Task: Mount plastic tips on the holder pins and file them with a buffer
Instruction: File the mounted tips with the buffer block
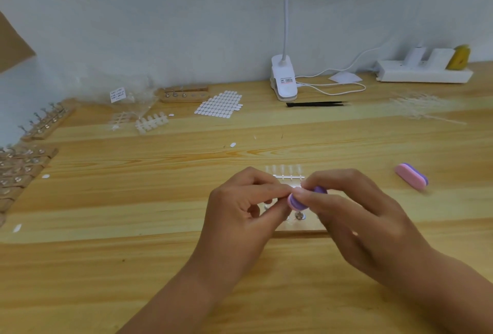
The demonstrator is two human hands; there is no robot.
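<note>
- Under both hands, the wooden table (160,253) spreads wide.
- Left hand (240,216): fingers curled, thumb and forefinger pinching a small pale plastic tip (296,188).
- Right hand (354,216): fingers curled round a pink-and-purple buffer (295,201), its end against that tip.
- Just below the fingertips lies the wooden holder (298,228), largely hidden.
- Well right of the right hand: a second buffer (412,180).
- Just beyond the hands: a strip of tips (285,174).

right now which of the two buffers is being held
The central buffer, pinched in the right hand; the spare buffer lies alone at right.
</note>
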